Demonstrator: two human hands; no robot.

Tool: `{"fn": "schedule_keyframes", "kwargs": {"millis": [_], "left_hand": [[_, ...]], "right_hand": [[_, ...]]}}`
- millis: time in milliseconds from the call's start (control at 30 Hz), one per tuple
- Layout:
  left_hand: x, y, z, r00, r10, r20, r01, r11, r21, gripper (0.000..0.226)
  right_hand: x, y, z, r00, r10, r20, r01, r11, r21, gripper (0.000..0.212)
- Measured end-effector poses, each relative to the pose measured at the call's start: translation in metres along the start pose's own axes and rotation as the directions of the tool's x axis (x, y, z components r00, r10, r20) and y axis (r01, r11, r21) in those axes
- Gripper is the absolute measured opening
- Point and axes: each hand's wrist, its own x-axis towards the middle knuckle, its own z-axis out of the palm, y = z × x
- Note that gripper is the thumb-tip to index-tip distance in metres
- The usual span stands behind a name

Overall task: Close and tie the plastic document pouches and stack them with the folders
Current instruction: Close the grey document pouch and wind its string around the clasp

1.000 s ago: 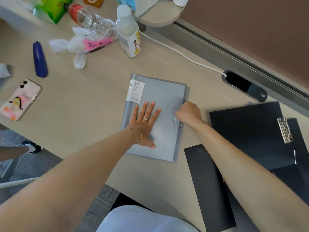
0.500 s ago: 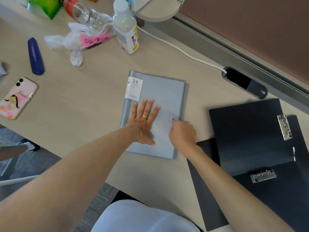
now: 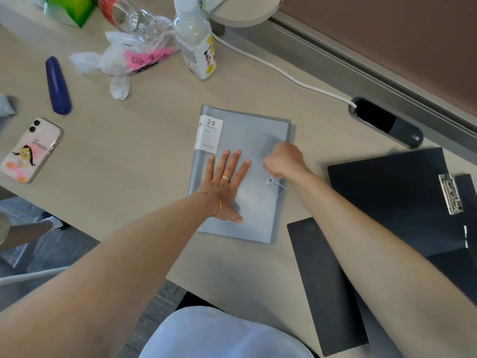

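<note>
A grey translucent plastic pouch (image 3: 258, 140) lies flat on the desk, on top of a grey pocket folder with a white "20 pockets" label (image 3: 209, 135). My left hand (image 3: 224, 186) presses flat on the pouch, fingers spread. My right hand (image 3: 284, 160) is closed just above the small round button (image 3: 270, 180) near the pouch's right edge, pinching the thin white string (image 3: 280, 185) that runs from it. To the right lie black clip folders (image 3: 387, 197), open, with a metal clamp (image 3: 450, 193) showing.
At the back stand a plastic bottle (image 3: 196, 42), a crumpled plastic bag (image 3: 134, 58) and a green box (image 3: 69, 9). A blue case (image 3: 58, 85) and a phone (image 3: 31, 148) lie at left. A white cable (image 3: 284, 71) runs to a desk socket (image 3: 386, 122).
My right hand circled around the button: from above it, down below it, and back up above it, with the string trailing. My left hand stayed pressed on the pouch.
</note>
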Motion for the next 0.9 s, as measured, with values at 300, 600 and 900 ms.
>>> {"fn": "schedule_keyframes", "kwargs": {"millis": [300,600,900], "left_hand": [[-0.001,0.002,-0.003,1.0,-0.004,0.013,0.003,1.0,0.006,0.147],[-0.001,0.001,-0.002,1.0,-0.005,0.003,0.005,1.0,0.014,0.148],[0.0,0.001,-0.002,1.0,0.002,0.015,-0.002,1.0,0.001,0.148]], "right_hand": [[-0.055,0.01,0.052,0.984,-0.123,-0.125,0.097,0.975,-0.2,0.024],[-0.022,0.048,-0.007,1.0,-0.009,-0.029,0.004,0.988,-0.156,0.013],[-0.023,-0.01,0.02,0.985,-0.118,-0.125,0.069,0.938,-0.339,0.025]]}}
